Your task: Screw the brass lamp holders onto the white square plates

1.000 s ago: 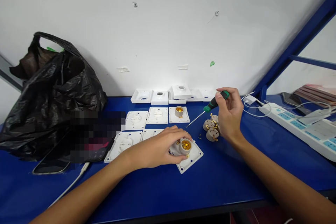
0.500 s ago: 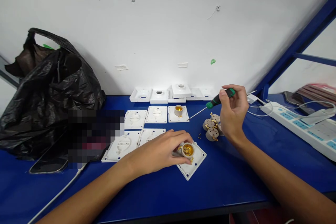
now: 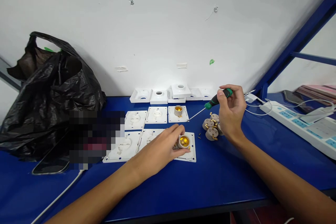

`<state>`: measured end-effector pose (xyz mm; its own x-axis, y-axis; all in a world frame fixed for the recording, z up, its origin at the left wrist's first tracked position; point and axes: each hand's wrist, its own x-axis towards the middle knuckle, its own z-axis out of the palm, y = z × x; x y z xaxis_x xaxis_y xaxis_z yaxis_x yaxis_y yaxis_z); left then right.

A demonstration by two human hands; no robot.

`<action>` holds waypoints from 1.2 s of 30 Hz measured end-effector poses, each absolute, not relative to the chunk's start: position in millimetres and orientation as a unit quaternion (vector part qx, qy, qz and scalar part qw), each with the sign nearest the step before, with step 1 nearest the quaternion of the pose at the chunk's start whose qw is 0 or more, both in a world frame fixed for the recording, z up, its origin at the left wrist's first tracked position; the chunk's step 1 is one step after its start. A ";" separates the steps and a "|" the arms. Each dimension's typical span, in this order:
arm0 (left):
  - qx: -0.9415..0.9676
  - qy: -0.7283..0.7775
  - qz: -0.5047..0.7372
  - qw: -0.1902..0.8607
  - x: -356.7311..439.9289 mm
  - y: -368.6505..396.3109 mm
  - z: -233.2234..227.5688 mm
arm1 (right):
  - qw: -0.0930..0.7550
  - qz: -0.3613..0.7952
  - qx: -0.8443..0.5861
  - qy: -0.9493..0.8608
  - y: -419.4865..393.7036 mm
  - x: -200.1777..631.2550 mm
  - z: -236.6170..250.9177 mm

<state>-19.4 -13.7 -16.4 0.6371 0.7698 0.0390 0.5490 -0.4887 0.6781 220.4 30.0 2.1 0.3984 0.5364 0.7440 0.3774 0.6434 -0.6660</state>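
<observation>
The lamp socket (image 3: 183,141) sits on its white base plate (image 3: 191,148) at the near end of the layout, squared up with the row, and the left hand (image 3: 160,150) pinches the socket between thumb and fingers, pressing it onto the plate. The right hand (image 3: 231,112) is closed around a green-handled screwdriver (image 3: 214,102), its tip raised and clear of any screw (so nothing is being fastened here). 1 plate with socket (image 3: 178,111) stands in the far row; 4 bare plates (image 3: 136,120) lie beside it, and a cluster of loose sockets (image 3: 211,127) waits by the right wrist. By my reckoning, most of the assembly remains.
</observation>
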 end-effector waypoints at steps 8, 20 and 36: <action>0.814 0.417 0.220 0.340 -14.6 -6.4 -30.2 | 0.710 0.001 -0.413 -0.570 25.1 220.3 9.6; 0.841 0.373 0.204 0.335 -21.3 -3.9 -14.8 | 0.551 -0.026 -0.344 -0.760 2.5 214.0 15.5; 0.793 0.415 0.226 0.385 -18.9 1.0 -18.5 | 0.516 0.015 -0.348 -0.782 2.2 208.4 12.0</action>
<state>-18.9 1.0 -18.5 0.5536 0.8319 0.0387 0.4837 -0.3590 0.7982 208.4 2.2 12.0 -0.2243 0.5603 0.7974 0.5291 0.7571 -0.3832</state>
